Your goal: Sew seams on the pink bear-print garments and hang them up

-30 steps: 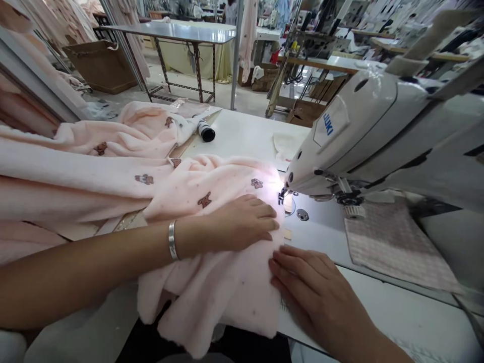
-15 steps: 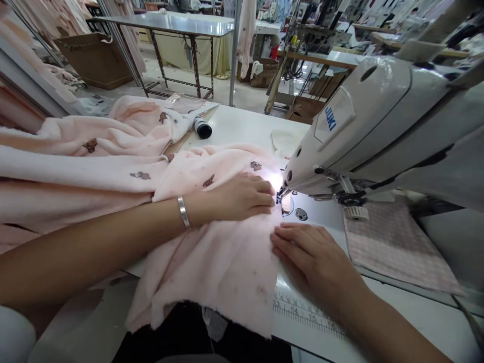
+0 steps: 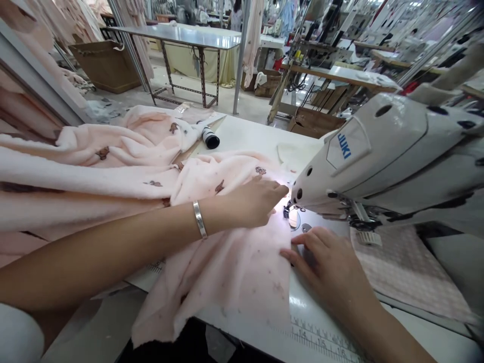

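Observation:
A pink fleece fabric [image 3: 242, 262] with small brown prints lies across the white sewing table [image 3: 249, 136] and hangs over its front edge. My left hand [image 3: 253, 201] rests on the fabric with fingers together, tips close to the needle of the white Juki sewing machine [image 3: 381, 156]. A silver bangle sits on that wrist. My right hand [image 3: 328, 262] lies flat with fingers extended on the fabric's right edge, just in front of the presser foot [image 3: 288, 212], lit by the machine's lamp.
More pink fleece [image 3: 94, 166] is heaped on the left. A black thread spool [image 3: 210, 138] lies at the table's back. A checked cloth [image 3: 408, 267] lies under the machine's arm. A ruler strip [image 3: 321, 340] runs along the front edge. A metal table [image 3: 185, 35] and workstations stand behind.
Both hands have slid the fabric forward toward the needle. The right hand moved up from the front edge to just before the presser foot, and the left fingertips reached the lit spot.

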Available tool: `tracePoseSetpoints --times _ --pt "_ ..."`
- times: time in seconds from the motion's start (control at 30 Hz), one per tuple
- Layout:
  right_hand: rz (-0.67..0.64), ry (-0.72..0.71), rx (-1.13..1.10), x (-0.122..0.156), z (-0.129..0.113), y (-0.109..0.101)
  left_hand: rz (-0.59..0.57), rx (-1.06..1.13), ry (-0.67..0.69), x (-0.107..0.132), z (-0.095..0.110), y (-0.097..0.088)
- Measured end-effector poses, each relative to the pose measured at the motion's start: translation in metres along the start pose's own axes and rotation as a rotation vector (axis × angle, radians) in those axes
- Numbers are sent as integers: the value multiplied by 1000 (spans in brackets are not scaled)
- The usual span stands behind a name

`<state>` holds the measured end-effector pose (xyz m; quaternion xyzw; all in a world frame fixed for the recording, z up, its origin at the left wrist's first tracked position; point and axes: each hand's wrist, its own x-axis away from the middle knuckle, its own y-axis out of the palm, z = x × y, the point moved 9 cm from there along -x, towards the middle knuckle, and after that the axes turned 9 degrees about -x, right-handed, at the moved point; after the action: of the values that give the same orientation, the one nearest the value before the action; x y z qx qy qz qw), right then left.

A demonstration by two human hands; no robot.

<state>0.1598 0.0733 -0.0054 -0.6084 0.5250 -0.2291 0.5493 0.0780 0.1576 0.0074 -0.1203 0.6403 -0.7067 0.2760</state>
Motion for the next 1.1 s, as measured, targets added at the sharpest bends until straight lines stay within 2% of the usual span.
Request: tracePoseSetpoints --times 0.1,0.17,0.3,0.4,0.47,0.57,0.67,0.77,0.87,1.0,1.1 --pt "-26 -13 -5 -2 0 5 -17 5 -17 3 -4 13" --pt "-5 -32 30 -5 11 4 -15 4 -4 -4 -12 22" --pt "81 -47 122 -15 55 -7 -23 25 34 -39 -35 33" --pt "173 -40 172 -13 72 -17 7 14 9 -59 -45 25" --pt "216 -51 195 -4 61 -23 44 22 -65 -54 -42 11" --pt "140 -172 98 7 17 -20 91 82 -176 -14 -19 -13" --pt "-13 -286 -120 9 -25 -8 51 115 -70 33 24 -22" --pt "-80 -301 -136 8 -38 2 8 -78 68 60 48 -16" --pt "-121 -289 -86 9 -34 11 73 -209 128 62 47 -14" --pt "-147 -255 -71 10 -30 15 141 -146 119 55 39 -20" --pt "-121 -259 -122 8 -32 10 203 -132 179 54 48 -25"
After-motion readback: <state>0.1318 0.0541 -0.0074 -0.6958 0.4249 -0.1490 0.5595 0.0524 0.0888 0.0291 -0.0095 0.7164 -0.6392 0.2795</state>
